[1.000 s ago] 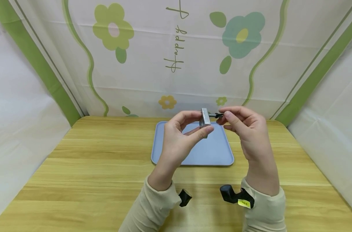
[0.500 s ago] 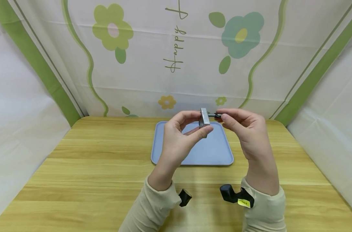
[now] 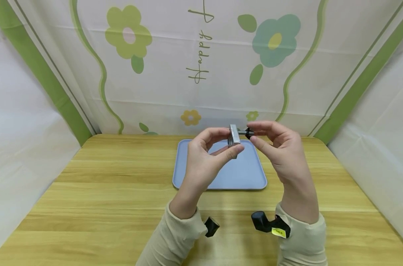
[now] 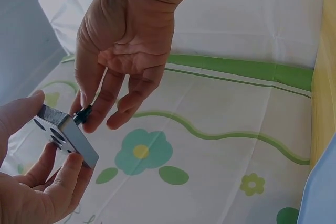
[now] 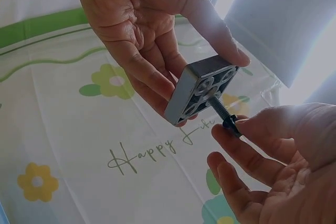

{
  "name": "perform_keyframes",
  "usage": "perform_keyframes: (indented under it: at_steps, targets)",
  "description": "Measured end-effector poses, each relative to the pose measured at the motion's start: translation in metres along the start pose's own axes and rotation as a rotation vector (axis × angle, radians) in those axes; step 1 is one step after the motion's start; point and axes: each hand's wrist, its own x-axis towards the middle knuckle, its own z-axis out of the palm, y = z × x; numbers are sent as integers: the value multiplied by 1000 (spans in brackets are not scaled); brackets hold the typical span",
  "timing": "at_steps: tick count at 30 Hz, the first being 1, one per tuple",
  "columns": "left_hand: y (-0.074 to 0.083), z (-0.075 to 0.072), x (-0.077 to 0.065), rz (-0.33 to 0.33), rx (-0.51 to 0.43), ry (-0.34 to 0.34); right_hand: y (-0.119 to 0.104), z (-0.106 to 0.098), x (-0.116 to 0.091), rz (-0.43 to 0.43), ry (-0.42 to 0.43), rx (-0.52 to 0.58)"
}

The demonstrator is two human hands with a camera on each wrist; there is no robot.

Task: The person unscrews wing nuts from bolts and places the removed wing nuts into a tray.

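Fingers of your left hand (image 3: 204, 160): partly bent, with the thumb opposite, you hold a metal block (image 3: 234, 135) by its edges.
Fingers of your right hand (image 3: 289, 153): your thumb and forefinger pinch a small dark fitting (image 5: 231, 123) with little gap between them; the other fingers are loosely bent, apart from it.
Metal block: raised in front of you and tilted, with round holes showing in one face and recesses in the face towards your right hand.
Threaded rod (image 5: 219, 107): stands out from the recessed face, with the dark fitting at its outer end, between your two hands.
Tray (image 3: 218, 181): pale blue, on the wood-grain counter (image 3: 105, 184), below and behind your hands as the head view shows it.
Sleeves (image 3: 302, 240): beige, cuffs at both your wrists, with a black device (image 3: 261, 222) on each; the right one carries a yellow label (image 3: 279, 232).
Backdrop (image 3: 168, 85): white cloth behind the counter, printed with flowers, green wavy lines and "Happy".
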Motion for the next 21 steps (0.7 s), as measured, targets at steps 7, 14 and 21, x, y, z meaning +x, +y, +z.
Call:
perform_keyframes:
  at_steps: [7,14,21]
  targets:
    - [0,0,0,1,0,2,1,0,0,-14,0,-29]
    - [1,0,1,-6,-1,11,-4,-1,-1,-42,107,138]
    - [1,-1,0,-11,1,9,-9,-1,-3,8,170,136]
